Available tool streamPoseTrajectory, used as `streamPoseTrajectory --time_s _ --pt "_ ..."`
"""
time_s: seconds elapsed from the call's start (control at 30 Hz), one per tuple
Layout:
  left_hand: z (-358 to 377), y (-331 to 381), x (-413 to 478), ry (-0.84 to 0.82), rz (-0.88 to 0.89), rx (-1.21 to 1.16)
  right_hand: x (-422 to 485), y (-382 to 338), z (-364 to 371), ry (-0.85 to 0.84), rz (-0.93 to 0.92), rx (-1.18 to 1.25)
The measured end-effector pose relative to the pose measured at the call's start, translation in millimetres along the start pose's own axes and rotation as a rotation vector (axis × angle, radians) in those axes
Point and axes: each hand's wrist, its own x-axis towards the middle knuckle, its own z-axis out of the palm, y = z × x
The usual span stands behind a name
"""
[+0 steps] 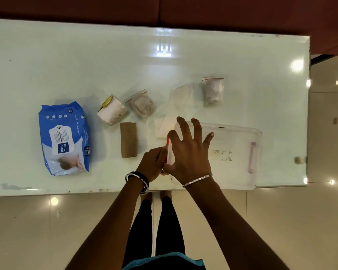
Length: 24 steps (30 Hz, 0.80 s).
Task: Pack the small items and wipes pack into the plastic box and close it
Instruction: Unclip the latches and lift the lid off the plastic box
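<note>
A clear plastic box (235, 168) with its lid on lies at the table's near right, with a pink latch (252, 156) on its right end. My left hand (152, 164) pinches the red latch (167, 151) on the box's left end. My right hand (189, 152) rests on the lid beside it, fingers spread. To the left lie a blue wipes pack (64, 139), a brown cardboard tube (128, 142), a white wrapped packet (112, 111) and a small zip bag (142, 105). A flat clear bag (174, 112) touches the box's far left corner. Another filled zip bag (213, 91) lies behind the box.
Everything sits on a glossy white table (105, 61), whose near edge runs just below my wrists. Its right edge is close to the box's right end. A dark red surface borders the far side, and shiny floor tiles lie below.
</note>
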Motion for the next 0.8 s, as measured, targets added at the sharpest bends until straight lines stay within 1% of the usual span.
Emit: streamPoseTrajectory --time_s 0.2,0.33,0.5,0.57,0.63,0.67,0.8 --pt "1.0 -3.3 1.0 -0.044 -0.004 -0.063 3.0 1.6 -2.7 0.002 -0.01 -0.019" --pt "1.8 -3.3 -0.6 -0.036 -0.043 -0.096 0.5 -1.3 -9.3 0.031 -0.018 -0.015" --pt "4.0 -2.0 0.6 -0.018 -0.115 -0.038 -17.7 6.8 -38.9 0.124 -0.062 0.066" --pt "4.7 0.3 -0.4 -0.046 -0.16 -0.059 -28.2 20.0 -57.3 0.088 -0.137 0.074" --pt "4.7 1.1 -1.7 -0.063 -0.192 -0.1 -38.0 37.6 -78.1 -0.008 -0.209 0.053" --pt "3.9 0.9 -2.1 -0.065 -0.203 -0.109 -42.0 47.7 -88.4 -0.042 -0.214 0.055" --pt "1.5 4.5 -1.7 -0.075 -0.225 -0.092 -56.5 98.1 -127.2 -0.035 -0.091 0.095"
